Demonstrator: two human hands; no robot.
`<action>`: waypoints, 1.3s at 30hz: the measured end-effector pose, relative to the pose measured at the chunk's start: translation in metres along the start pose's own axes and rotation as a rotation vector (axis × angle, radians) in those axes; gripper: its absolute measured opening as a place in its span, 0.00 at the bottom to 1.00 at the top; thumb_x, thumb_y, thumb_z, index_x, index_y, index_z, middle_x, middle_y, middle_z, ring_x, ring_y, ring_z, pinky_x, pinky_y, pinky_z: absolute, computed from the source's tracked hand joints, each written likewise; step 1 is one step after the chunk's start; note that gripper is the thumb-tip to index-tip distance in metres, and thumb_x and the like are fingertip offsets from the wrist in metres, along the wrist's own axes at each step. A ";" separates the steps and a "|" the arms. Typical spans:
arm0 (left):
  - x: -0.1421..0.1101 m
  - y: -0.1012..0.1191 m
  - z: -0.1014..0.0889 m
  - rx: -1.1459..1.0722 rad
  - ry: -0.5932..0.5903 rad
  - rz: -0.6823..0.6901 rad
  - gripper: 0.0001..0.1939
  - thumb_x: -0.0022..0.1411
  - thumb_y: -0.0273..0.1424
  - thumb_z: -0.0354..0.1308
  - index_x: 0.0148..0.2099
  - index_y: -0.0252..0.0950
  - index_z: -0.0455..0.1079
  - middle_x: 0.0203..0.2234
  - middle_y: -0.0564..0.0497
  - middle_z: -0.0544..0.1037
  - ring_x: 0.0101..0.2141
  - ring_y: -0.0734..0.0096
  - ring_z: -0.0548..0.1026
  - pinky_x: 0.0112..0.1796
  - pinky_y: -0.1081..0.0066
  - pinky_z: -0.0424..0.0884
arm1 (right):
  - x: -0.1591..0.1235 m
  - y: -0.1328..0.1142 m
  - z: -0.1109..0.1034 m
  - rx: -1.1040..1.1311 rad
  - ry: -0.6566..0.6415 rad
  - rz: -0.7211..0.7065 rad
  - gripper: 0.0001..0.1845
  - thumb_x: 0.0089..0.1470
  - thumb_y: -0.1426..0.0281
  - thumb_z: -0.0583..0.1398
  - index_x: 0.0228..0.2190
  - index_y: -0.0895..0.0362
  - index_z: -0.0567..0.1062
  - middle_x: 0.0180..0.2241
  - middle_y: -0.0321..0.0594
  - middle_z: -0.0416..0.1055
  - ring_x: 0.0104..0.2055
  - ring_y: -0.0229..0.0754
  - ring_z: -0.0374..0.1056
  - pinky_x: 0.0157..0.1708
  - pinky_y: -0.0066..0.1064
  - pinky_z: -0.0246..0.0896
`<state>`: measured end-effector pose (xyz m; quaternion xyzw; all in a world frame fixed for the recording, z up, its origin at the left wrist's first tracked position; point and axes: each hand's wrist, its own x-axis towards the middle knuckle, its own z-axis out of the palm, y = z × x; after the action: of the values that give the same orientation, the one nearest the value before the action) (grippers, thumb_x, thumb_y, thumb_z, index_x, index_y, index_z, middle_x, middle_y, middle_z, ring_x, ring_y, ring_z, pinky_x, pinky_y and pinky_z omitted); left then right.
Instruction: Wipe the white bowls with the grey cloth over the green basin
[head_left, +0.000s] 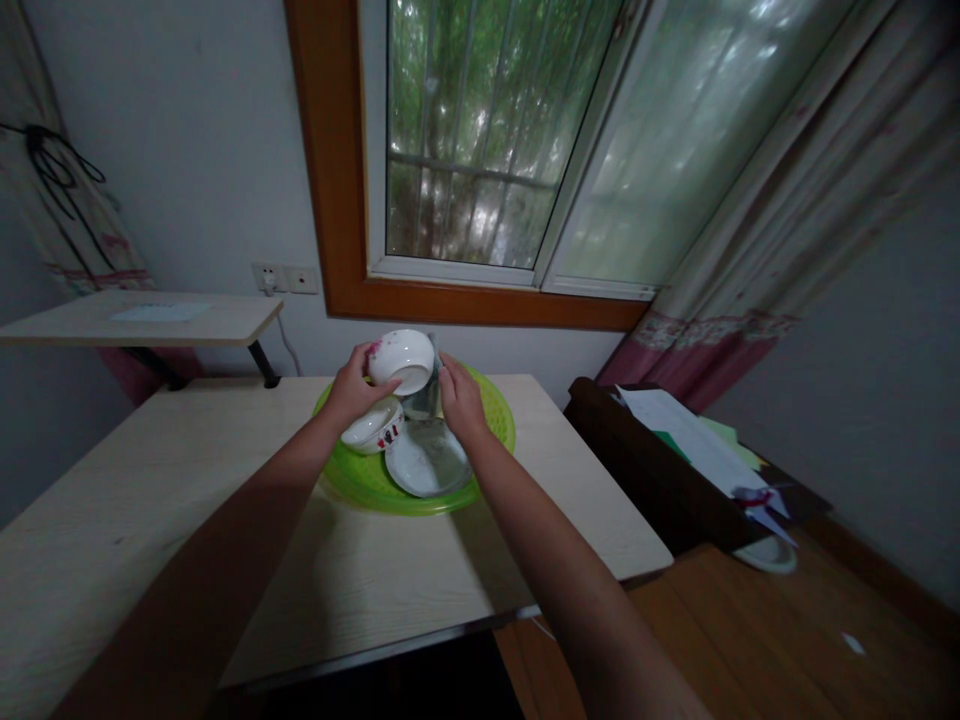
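My left hand [358,388] grips a white bowl [403,362] with pink flower marks, tilted so that its base faces me. Close against the bowl's right side, my right hand [459,398] pinches a grey-green, cloth-like piece [424,402] that hangs down below the bowl. Under both hands lies a round green plastic basket [420,507]. In it, a second white bowl [373,428] with red and dark figures leans at the left, and a white plate [427,460] lies at the front. My right fingertips are partly hidden.
The basket stands on a pale wooden table [405,570]. A small raised shelf [142,318] is at the left, near wall sockets [285,279]. A window [480,140] is behind. Right of the table, a dark brown piece of furniture [637,465] bears papers [697,440].
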<state>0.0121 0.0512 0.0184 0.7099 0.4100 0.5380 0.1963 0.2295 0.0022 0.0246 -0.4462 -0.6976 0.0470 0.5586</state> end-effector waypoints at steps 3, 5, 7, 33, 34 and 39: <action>-0.002 0.004 0.000 0.055 -0.048 0.037 0.41 0.48 0.45 0.71 0.61 0.39 0.62 0.54 0.41 0.75 0.49 0.56 0.77 0.49 0.59 0.76 | 0.001 -0.006 -0.004 -0.035 -0.016 -0.121 0.26 0.69 0.60 0.50 0.63 0.53 0.68 0.63 0.46 0.68 0.65 0.49 0.63 0.66 0.49 0.56; -0.004 0.006 0.001 0.089 -0.069 0.061 0.41 0.48 0.45 0.71 0.61 0.39 0.62 0.53 0.42 0.75 0.49 0.56 0.77 0.48 0.60 0.76 | 0.000 -0.013 -0.007 -0.079 -0.046 -0.217 0.26 0.68 0.62 0.51 0.65 0.51 0.66 0.66 0.44 0.64 0.67 0.49 0.60 0.67 0.50 0.53; -0.004 0.006 0.001 0.124 -0.100 0.097 0.40 0.49 0.44 0.71 0.60 0.39 0.63 0.52 0.42 0.76 0.49 0.56 0.77 0.47 0.60 0.76 | -0.001 -0.022 -0.009 -0.135 -0.092 -0.308 0.26 0.68 0.64 0.52 0.65 0.50 0.66 0.67 0.41 0.63 0.69 0.48 0.57 0.69 0.49 0.51; -0.007 0.008 -0.004 0.049 -0.035 0.048 0.42 0.48 0.45 0.71 0.62 0.40 0.61 0.52 0.43 0.75 0.48 0.58 0.78 0.45 0.62 0.78 | 0.002 -0.002 -0.002 0.195 -0.081 0.156 0.37 0.56 0.52 0.66 0.62 0.54 0.68 0.63 0.49 0.68 0.64 0.52 0.65 0.65 0.46 0.57; -0.007 0.008 -0.003 0.031 -0.031 0.041 0.42 0.48 0.45 0.71 0.62 0.41 0.60 0.52 0.42 0.75 0.47 0.58 0.78 0.45 0.61 0.78 | 0.002 -0.002 -0.002 0.192 -0.090 0.162 0.38 0.56 0.53 0.66 0.62 0.54 0.68 0.63 0.49 0.68 0.64 0.52 0.65 0.65 0.46 0.58; -0.007 0.006 -0.002 -0.025 -0.054 -0.028 0.43 0.48 0.45 0.71 0.61 0.38 0.59 0.51 0.40 0.75 0.46 0.56 0.79 0.43 0.59 0.78 | 0.002 -0.004 -0.002 0.188 -0.111 0.208 0.38 0.54 0.54 0.68 0.61 0.55 0.69 0.61 0.49 0.71 0.61 0.53 0.68 0.62 0.46 0.60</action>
<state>0.0122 0.0419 0.0195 0.7157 0.4077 0.5209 0.2239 0.2284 -0.0001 0.0289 -0.4587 -0.6699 0.1943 0.5506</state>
